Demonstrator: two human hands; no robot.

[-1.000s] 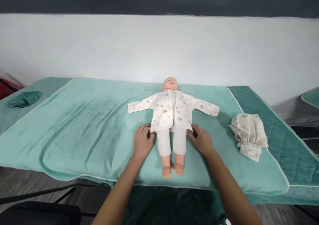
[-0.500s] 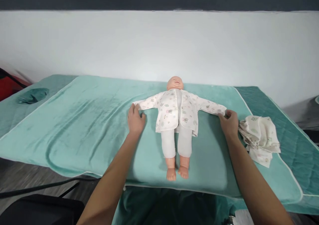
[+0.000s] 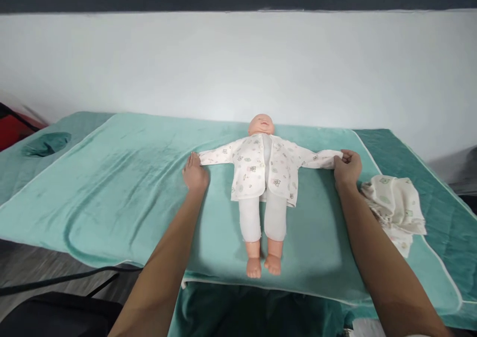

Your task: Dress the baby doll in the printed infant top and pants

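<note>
A baby doll (image 3: 261,124) lies on its back on a green padded cover, its bare feet towards me. It wears a white printed baby jacket (image 3: 249,170), open down the front, over white leggings (image 3: 249,220). Both sleeves stretch out sideways. At the cuff of the sleeve on the left, my left hand (image 3: 196,173) is closed on the fabric, its fingertips partly hidden. My right hand (image 3: 347,169) pinches the other cuff between thumb and fingers. No doll hands show past the cuffs.
A crumpled white printed cloth (image 3: 397,205) lies beside my right forearm. The green cover (image 3: 122,193) has folds on the left and ends at the near edge. Behind it stands a white wall (image 3: 238,63). A black chair (image 3: 59,314) is at the lower left.
Both hands have moved slightly outwards, the left one to the left and the right one to the right and up. The sleeves are drawn out straighter.
</note>
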